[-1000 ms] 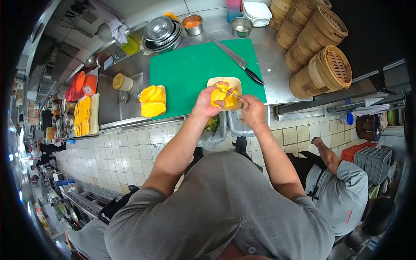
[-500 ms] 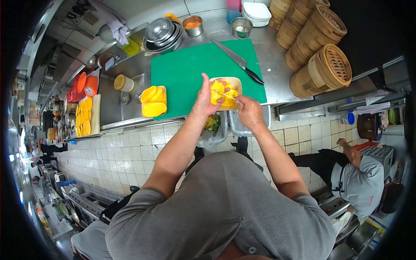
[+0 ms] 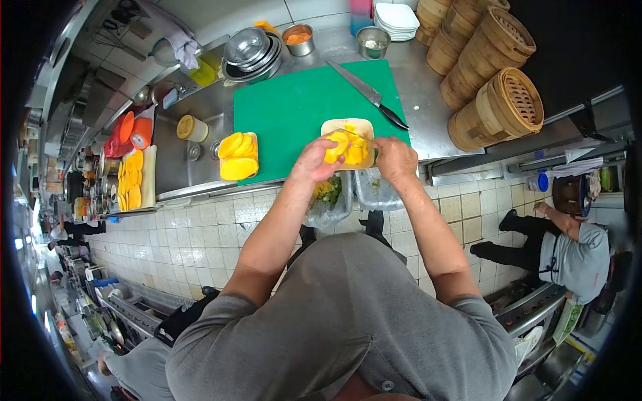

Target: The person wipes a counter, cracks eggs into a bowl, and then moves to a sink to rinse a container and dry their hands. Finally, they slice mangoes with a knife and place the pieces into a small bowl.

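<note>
A cream tray with yellow fruit slices sits on the near edge of the green cutting board. My left hand grips a yellow slice at the tray's left side. My right hand is closed at the tray's right edge; a thin small blade seems to be in it, mostly hidden. A second tray of yellow slices rests at the board's left edge. A large knife lies on the board's far right.
Bamboo steamers stack at the right. Steel bowls and small pots stand behind the board. A sink is left, with more fruit slices beyond. Bags hang below the counter. Another person stands at right.
My left hand has closed and dropped toward the tray's near left corner. My right hand moved up to the tray's right edge. The person at right moved further away.
</note>
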Demonstrator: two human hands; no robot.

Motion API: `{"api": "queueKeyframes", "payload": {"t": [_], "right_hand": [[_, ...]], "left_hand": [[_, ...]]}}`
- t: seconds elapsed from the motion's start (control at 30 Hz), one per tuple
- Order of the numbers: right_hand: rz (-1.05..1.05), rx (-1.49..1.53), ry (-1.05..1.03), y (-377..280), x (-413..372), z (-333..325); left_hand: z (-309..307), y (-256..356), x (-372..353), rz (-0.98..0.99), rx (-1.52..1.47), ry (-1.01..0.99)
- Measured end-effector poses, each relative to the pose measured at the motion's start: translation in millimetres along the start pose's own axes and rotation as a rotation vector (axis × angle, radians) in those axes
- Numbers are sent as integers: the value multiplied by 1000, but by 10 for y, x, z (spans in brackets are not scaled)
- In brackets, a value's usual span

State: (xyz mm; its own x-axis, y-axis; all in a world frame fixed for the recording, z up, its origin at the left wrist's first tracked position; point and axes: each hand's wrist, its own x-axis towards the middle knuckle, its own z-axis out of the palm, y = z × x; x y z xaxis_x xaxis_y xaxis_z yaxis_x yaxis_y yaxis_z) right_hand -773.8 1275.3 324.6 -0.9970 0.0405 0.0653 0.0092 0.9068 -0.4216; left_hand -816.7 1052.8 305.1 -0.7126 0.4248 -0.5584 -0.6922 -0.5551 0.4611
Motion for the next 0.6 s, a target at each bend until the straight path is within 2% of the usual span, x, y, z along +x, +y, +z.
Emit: {"api": "queueKeyframes", "payload": {"t": [0.1,0.2,0.3,0.4,0.43,0.53,0.6], "right_hand": [[-43,-134,-79,16,51,-148],[-105,-233,-120,-34,96,-241],[-191,-310,-126,-124,181,-197],[-171,-390,-211,-242,239,-400],[-142,-418,-253,-292,246,-553],[-150,-374,-133,-193,81,-1037],[-141,-308,-65,-154,-31,-1134]], "left_hand": [[93,85,-225,96,238,181],[89,238,-294,77,175,30],[111,113,-48,20,86,-140],[224,-94,191,-9,204,88],[212,-98,198,66,230,151],[201,122,-80,125,221,104],[100,180,-236,126,283,29]]}}
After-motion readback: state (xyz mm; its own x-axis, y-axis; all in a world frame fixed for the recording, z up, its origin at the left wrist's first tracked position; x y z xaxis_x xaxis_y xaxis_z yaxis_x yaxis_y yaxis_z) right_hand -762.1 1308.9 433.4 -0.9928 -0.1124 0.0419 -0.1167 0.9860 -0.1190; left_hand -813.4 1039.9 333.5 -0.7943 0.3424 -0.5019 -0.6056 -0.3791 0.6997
